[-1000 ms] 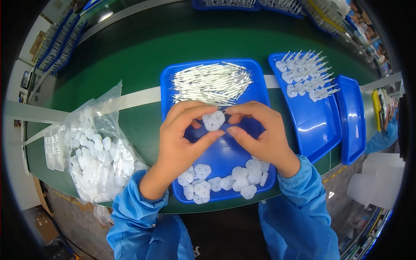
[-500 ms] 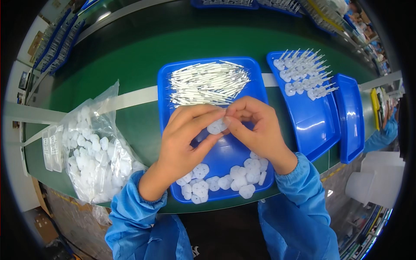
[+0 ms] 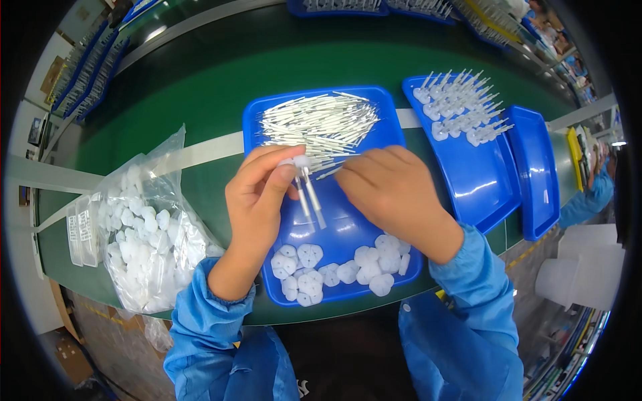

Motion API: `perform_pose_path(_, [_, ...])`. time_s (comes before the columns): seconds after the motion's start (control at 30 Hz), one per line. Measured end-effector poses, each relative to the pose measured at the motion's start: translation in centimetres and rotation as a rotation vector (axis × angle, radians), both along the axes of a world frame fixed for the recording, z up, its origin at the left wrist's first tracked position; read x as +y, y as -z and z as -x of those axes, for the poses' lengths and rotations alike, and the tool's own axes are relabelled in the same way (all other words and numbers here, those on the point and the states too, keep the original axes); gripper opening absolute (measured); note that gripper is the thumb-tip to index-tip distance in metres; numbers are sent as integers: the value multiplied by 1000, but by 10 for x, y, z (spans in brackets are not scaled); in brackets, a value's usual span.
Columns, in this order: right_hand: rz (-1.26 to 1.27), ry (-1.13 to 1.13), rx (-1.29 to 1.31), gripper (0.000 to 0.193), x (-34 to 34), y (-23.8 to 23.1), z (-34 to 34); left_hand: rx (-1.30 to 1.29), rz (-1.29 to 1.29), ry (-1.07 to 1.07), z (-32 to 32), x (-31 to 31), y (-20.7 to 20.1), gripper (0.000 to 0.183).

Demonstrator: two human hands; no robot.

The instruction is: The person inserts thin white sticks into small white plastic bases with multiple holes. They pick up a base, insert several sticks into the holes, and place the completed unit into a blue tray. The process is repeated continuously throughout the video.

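Observation:
My left hand pinches a small translucent white plastic disc between thumb and fingers. Two thin white sticks with clear lower ends hang down from the disc. Apart from it, my right hand is curled at the near right edge of a pile of white sticks; its fingertips are mostly hidden. Both hands are above a blue tray. Along the tray's near side lie several loose flower-shaped white discs, some overlapping.
Left on the green table lies a clear plastic bag full of white discs. A second blue tray at right holds rows of discs with upright sticks. Another blue tray stands beside it. Another person's blue sleeve shows far right.
My hands have come apart. The left moved slightly left and turned the disc, so its sticks now show pointing down; the right left the disc and turned palm-down by the stick pile.

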State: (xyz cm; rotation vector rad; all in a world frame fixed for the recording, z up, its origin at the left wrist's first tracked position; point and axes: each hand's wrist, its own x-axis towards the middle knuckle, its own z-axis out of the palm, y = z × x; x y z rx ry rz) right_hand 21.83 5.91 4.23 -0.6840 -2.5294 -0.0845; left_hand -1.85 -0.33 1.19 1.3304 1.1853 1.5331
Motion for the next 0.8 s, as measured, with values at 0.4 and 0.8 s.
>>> perform_pose_path(0.4, [616, -8, 565, 18, 15, 0, 15, 146, -2, 44, -11, -1, -3, 67])
perform_pose_path(0.8, [428, 35, 397, 18, 1, 6, 8, 228, -48, -37, -11, -5, -1, 55])
